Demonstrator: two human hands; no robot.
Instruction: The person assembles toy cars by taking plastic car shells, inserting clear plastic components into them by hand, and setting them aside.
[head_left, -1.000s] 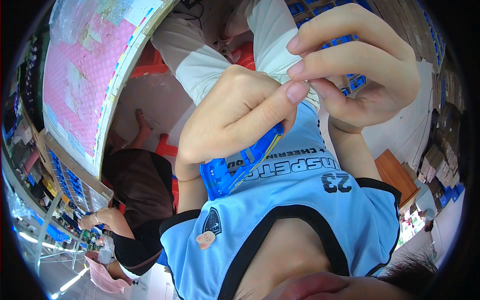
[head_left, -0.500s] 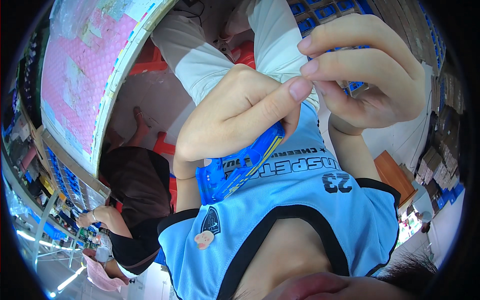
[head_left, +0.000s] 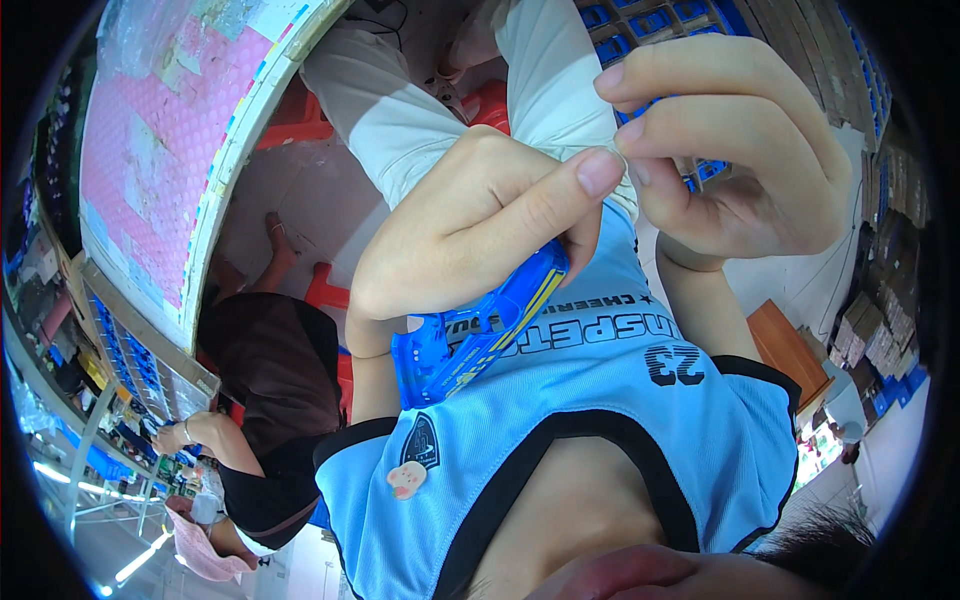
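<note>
My left hand has its fingers curled round a blue plastic toy car body shell with yellow stripes along its side. The shell hangs tilted below the hand, its hollow inside partly showing and its far end under the fingers. The left thumb points right, toward the other hand. My right hand is raised at the upper right, fingers curled and tips drawn together with the thumb. Its fingertips meet close beside the left thumb tip. Anything between them is too small to make out.
A worktable with a pink bubbly mat curves along the upper left. Trays of blue toy parts lie at the upper right. Another person in dark clothes sits at the left near red stools. Stacked boxes stand far right.
My right hand has shifted slightly downward, its fingers a little further from the top. My left hand and the blue shell hold almost the same place.
</note>
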